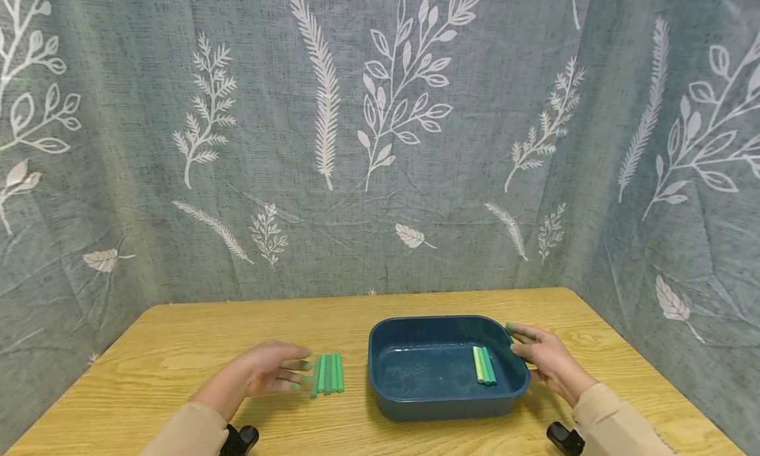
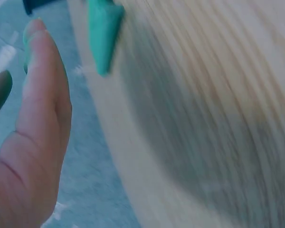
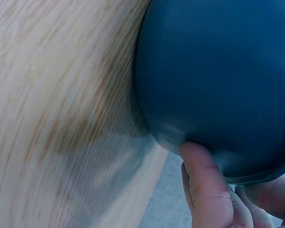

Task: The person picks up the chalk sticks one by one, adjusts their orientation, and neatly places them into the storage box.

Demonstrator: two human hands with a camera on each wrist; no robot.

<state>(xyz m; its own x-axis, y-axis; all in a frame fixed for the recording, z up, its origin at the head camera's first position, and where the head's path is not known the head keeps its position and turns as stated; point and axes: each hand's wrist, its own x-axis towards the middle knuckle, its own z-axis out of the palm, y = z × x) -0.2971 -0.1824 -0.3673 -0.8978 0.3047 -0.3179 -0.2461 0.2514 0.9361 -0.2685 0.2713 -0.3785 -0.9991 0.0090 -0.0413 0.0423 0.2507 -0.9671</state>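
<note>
My left hand hovers over the table with its fingers extended, beside a row of several green chalk sticks. Its fingertips overlap the nearest stick in the head view, and green marks them. In the left wrist view the end of a green stick shows past the fingers. At the right end of a dark blue bin, my right hand touches the wall and rim with its fingers. A finger presses the outer wall in the right wrist view. A few chalk sticks lie inside the bin.
The wooden table carries the bin to the right of the chalk row. A grey-green curtain with white leaf prints surrounds the table at the back and both sides. Faint dusty marks show on the bin floor.
</note>
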